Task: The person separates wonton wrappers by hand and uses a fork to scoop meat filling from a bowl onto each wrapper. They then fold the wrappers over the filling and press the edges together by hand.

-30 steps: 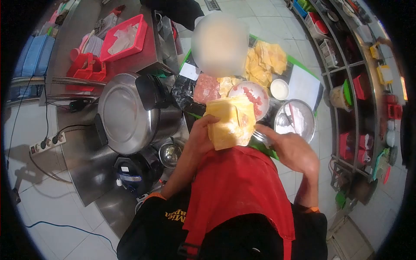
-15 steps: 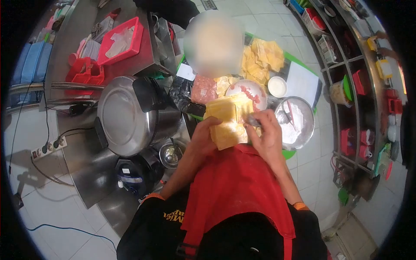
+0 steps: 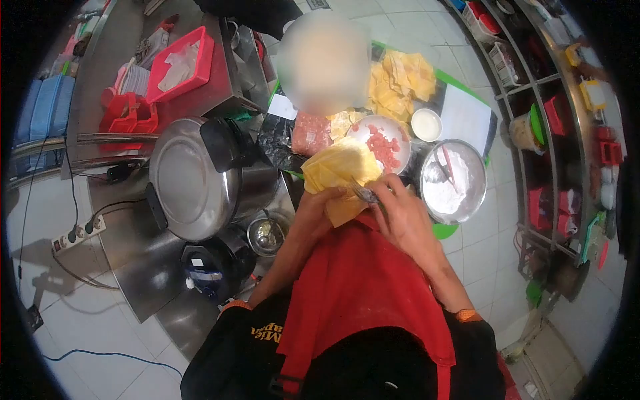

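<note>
My left hand [image 3: 319, 208] grips a stack of yellow wrapper sheets [image 3: 339, 165] by its near left side, and the top sheets are folded over. In my right hand [image 3: 405, 215], a small metal utensil [image 3: 364, 193] is pinched, its end at the right edge of the stack. Just beyond the sheets sits a white bowl [image 3: 361, 135] with pink minced meat [image 3: 385, 148] in it. Left of that bowl lies a bag of pink mince [image 3: 311, 133]. A metal bowl of white powder [image 3: 453, 195] stands right of my right hand.
More yellow sheets [image 3: 405, 80] are piled farther back, near a small white cup [image 3: 426, 125] and a white board [image 3: 465, 120]. A big lidded pot [image 3: 193, 180] stands at left. Across from me is a person with a dark sleeve [image 3: 257, 15]. Shelves [image 3: 550, 133] line the right.
The top sheets have folded over toward the upper left, and my right hand with the utensil has moved slightly left and down. More of the bowl of mince shows.
</note>
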Available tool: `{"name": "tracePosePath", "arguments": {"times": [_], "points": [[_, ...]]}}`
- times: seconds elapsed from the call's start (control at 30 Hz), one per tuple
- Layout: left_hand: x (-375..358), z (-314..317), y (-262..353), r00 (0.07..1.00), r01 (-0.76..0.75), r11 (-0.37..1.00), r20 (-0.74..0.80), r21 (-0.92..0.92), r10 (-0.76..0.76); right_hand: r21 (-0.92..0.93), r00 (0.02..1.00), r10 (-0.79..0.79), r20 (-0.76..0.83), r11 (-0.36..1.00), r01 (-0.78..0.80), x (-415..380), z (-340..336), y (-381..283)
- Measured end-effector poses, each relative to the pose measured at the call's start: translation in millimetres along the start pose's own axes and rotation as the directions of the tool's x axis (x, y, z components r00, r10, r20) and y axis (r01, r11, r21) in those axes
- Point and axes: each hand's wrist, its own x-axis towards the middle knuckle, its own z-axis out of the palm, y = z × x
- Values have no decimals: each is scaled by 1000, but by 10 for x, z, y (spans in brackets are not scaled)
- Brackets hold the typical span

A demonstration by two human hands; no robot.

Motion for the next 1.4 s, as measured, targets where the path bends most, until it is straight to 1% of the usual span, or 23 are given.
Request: {"name": "tracePosePath", "arguments": {"times": [0.07,0.23,0.33,0.4,0.43,0.5,0.63,0.7,0.73,0.77,0.83,0.87,0.9,0.97,1.0,1.03,1.1,1.2,1.27,1.3,1.33,1.37,1.4], "points": [[-3,13,12,999,-33,999,-4,42,34,-67,998,23,63,998,-19,13,-51,41],[-10,7,15,999,3,998,-48,56,0,-86,998,25,52,996,-20,15,-165,119],[-25,48,20,997,-12,1000,-81,24,14,8,995,-35,89,999,34,17,-222,171],[1,-23,13,998,-1,1000,-61,-9,1,101,971,-166,170,983,150,26,-246,221],[15,-48,17,999,9,999,-40,-40,-11,100,971,-167,170,983,151,44,-245,252],[2,-16,32,999,6,999,-51,-33,-8,97,918,-285,276,958,269,69,-237,307],[-5,-44,16,1000,-4,1000,-16,-16,4,-27,909,-269,318,956,292,94,-344,302],[-15,-5,23,1000,-17,1000,-17,-18,16,-240,938,-110,330,951,196,105,-381,328],[-18,10,28,1000,-26,1000,-17,-17,26,-169,974,-92,206,977,128,100,-365,327],[-28,9,25,999,-31,999,-18,-19,31,-170,973,-96,208,976,133,85,-311,352],[-40,-1,25,998,-50,999,-29,-7,50,120,997,-37,-68,992,45,67,-193,404],[-42,-7,23,998,-58,998,-31,-10,58,313,987,160,-21,939,-145,73,-189,265],[-40,-14,18,998,-55,998,-26,-10,55,313,988,153,-17,939,-141,88,-179,223],[-47,-16,11,998,-49,999,-28,-9,49,221,916,358,183,893,-393,80,-154,180],[-55,-3,10,999,-50,999,-10,-13,50,275,900,377,219,861,-428,40,-46,290],[-65,11,8,999,-51,999,10,-15,51,281,899,376,223,859,-429,-3,19,340],[-87,21,-22,998,-66,997,4,26,66,411,958,264,109,866,-285,-49,108,404],[-101,87,-102,994,-99,984,-35,145,105,506,958,284,40,821,-265,-127,154,395],[-147,-28,-138,958,174,966,-260,189,-122,484,976,213,-33,858,-171,-203,201,373],[-181,-173,-245,987,-159,809,115,566,113,619,956,276,101,735,-278,-245,145,352],[-105,7,-170,993,118,975,-30,187,-115,503,961,276,28,827,-252,-263,81,321],[-94,89,-166,994,107,974,-31,197,-103,447,951,304,52,845,-295,-261,129,380],[-40,178,-172,996,93,966,-33,241,-87,424,932,358,-46,852,-306,-267,123,361]]}}
